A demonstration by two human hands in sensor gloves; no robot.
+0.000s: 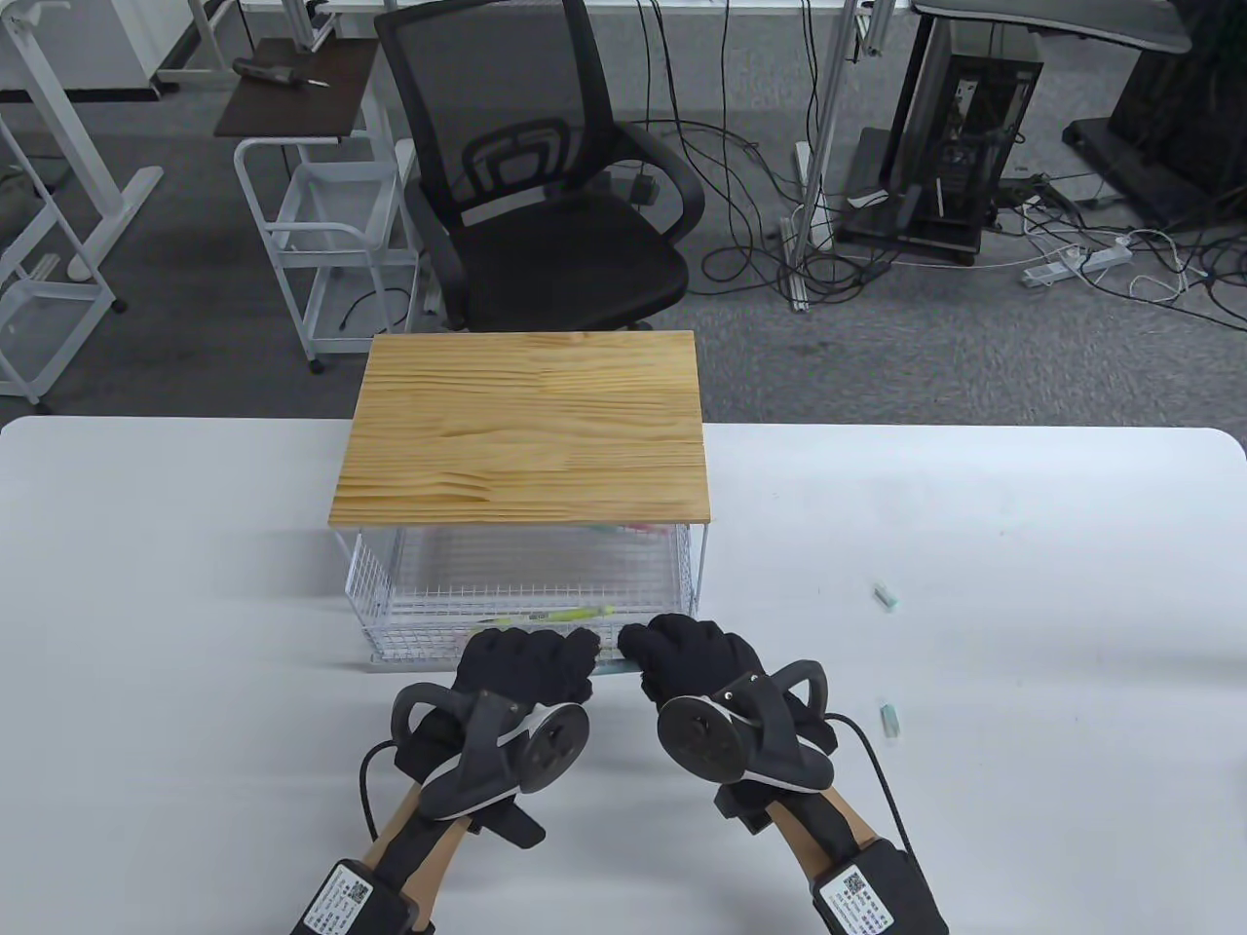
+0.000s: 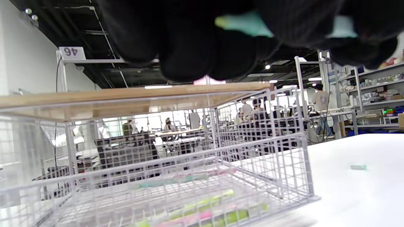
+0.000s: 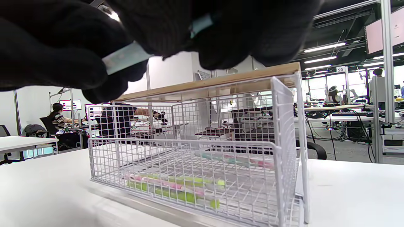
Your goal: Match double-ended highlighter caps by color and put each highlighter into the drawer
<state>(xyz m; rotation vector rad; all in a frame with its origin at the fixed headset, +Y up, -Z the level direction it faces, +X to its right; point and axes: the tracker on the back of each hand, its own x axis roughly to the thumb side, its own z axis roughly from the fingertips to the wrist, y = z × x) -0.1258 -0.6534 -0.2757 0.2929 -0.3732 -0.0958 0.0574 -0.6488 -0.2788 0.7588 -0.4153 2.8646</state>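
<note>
Teal highlighter spans the small gap between both gloved hands, just above the front rim of the pulled-out wire drawer, near the middle of the desk's front half. The left hand has its fingers curled round one end of it; in the left wrist view a teal piece with a yellowish tip shows between the dark fingers. The right hand pinches the other end with curled fingers, and the pale barrel pokes out between them in the right wrist view. Inside the drawer lie several highlighters: yellow-green and pink ones toward the front, a teal and pink one further back. The drawer belongs to a white wire frame topped by a wooden board, which stands at the desk's far edge. 2 loose teal caps lie on the white desk toward its right side: 1 further back, 1 nearer the front edge, well apart from each other.
</note>
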